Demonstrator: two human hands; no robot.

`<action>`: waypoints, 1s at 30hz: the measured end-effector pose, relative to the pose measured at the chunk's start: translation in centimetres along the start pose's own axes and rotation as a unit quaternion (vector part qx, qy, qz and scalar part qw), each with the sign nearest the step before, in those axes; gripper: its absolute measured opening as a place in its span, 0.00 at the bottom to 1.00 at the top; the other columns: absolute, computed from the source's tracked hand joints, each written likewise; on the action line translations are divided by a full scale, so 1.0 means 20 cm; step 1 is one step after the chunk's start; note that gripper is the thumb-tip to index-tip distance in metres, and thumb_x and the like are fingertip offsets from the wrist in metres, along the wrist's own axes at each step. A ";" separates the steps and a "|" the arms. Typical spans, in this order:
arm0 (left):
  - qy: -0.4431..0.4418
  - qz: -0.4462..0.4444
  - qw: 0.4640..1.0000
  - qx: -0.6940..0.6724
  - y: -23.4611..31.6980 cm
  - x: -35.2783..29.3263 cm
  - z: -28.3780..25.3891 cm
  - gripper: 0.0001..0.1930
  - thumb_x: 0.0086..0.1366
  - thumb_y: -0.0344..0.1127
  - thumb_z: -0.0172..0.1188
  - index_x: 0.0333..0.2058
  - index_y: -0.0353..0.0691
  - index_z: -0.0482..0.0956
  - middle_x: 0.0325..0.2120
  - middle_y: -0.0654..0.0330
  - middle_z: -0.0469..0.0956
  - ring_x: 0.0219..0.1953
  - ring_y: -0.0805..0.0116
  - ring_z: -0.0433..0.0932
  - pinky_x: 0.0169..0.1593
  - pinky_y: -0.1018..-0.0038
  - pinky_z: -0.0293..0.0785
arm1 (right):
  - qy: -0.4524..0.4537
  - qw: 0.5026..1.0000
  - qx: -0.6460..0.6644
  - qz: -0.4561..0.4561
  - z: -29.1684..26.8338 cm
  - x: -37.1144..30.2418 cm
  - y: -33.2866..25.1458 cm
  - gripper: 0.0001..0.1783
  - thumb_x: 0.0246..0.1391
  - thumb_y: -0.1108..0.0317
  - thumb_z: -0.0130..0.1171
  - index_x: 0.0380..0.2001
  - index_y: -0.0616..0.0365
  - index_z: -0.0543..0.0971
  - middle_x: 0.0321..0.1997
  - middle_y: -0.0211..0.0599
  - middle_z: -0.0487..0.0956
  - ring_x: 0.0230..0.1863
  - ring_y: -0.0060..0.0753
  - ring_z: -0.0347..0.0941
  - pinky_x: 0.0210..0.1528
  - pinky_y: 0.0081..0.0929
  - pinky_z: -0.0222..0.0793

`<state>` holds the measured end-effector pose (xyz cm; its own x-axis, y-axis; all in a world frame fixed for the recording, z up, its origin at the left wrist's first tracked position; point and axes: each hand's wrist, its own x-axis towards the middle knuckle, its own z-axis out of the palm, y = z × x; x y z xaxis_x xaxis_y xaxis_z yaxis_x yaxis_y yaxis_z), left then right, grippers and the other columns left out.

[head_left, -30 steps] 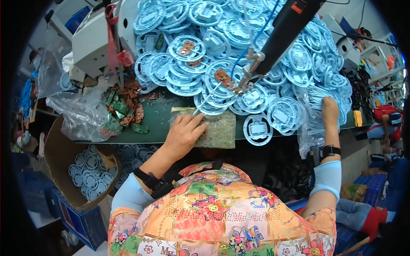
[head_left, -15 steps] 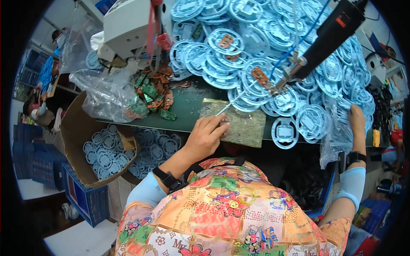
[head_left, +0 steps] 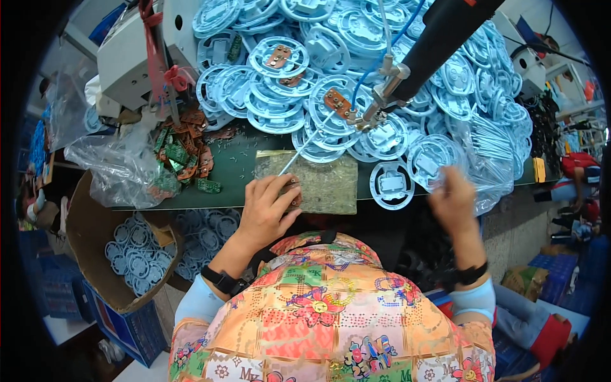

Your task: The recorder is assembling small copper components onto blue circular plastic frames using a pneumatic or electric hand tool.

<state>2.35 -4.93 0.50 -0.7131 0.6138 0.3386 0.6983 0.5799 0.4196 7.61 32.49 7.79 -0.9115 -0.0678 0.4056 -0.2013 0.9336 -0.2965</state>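
Note:
My left hand rests at the left edge of a clear-wrapped block. Its fingers are closed round the lower end of a thin light-blue stick, which points up and to the right. Under the fingertips sits a small brown circuit board, partly covered. My right hand is smeared by motion near the table's front edge, just below a light-blue plastic ring part; whether it holds anything does not show. A single ring part lies between the block and this hand.
Light-blue ring parts are heaped across the back. A black powered driver slants over them. Circuit boards lie at left beside a plastic bag; a cardboard box of ring parts stands below. More sticks sit in plastic at right.
My right hand has come away from the bundle of sticks at the right, moving left and toward me. My left hand stays at the block with the stick. The whole view has shifted.

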 end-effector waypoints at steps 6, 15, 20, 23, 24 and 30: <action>0.001 0.004 1.000 0.018 -0.01 0.01 0.00 0.27 0.48 0.35 0.72 0.49 0.42 0.78 0.54 0.56 0.72 0.55 0.53 0.69 0.56 0.56 0.60 | -0.092 0.992 -0.081 -0.043 0.33 -0.30 -0.09 0.28 0.42 0.65 0.71 0.48 0.58 0.75 0.25 0.34 0.72 0.25 0.37 0.74 0.23 0.32 0.67; 0.056 0.008 0.998 -0.002 0.00 0.01 0.02 0.19 0.50 0.29 0.69 0.44 0.42 0.80 0.47 0.60 0.76 0.49 0.57 0.72 0.51 0.60 0.63 | 0.008 0.978 0.087 -0.188 0.27 -0.20 -0.28 0.18 0.39 0.77 0.65 0.39 0.61 0.81 0.17 0.31 0.66 0.17 0.31 0.67 0.17 0.30 0.58; 0.085 -0.032 0.996 0.002 -0.02 0.01 0.04 0.15 0.51 0.28 0.68 0.40 0.43 0.81 0.43 0.61 0.76 0.46 0.56 0.72 0.48 0.62 0.64 | -0.013 0.962 0.085 -0.259 0.46 -0.10 -0.34 0.19 0.44 0.75 0.61 0.44 0.59 0.80 0.21 0.29 0.68 0.18 0.29 0.67 0.18 0.28 0.59; 0.090 -0.031 0.995 -0.004 -0.02 0.01 0.03 0.12 0.51 0.28 0.68 0.37 0.43 0.82 0.42 0.61 0.76 0.46 0.56 0.72 0.47 0.62 0.64 | -0.027 0.966 0.068 -0.249 0.53 -0.10 -0.29 0.21 0.44 0.74 0.61 0.46 0.58 0.80 0.28 0.31 0.74 0.22 0.29 0.72 0.21 0.28 0.65; 0.092 -0.029 0.995 -0.003 -0.03 0.00 0.03 0.11 0.51 0.28 0.69 0.36 0.44 0.82 0.42 0.61 0.76 0.45 0.56 0.72 0.46 0.62 0.64 | -0.028 0.965 0.068 -0.250 0.53 -0.10 -0.29 0.21 0.44 0.74 0.61 0.46 0.58 0.80 0.28 0.31 0.74 0.22 0.29 0.72 0.21 0.28 0.65; 0.142 0.007 0.990 -0.012 0.00 0.02 -0.01 0.13 0.48 0.27 0.70 0.35 0.45 0.82 0.42 0.61 0.77 0.44 0.57 0.73 0.46 0.63 0.64 | -0.042 0.971 0.060 -0.228 0.54 -0.07 -0.30 0.21 0.45 0.74 0.61 0.47 0.55 0.80 0.38 0.38 0.79 0.28 0.32 0.77 0.27 0.29 0.72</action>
<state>2.12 -4.77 0.71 -0.6943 0.4437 0.5666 0.7089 0.5576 0.4320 6.25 23.24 -0.36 -0.7436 -0.4971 0.4471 -0.6257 0.7530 -0.2036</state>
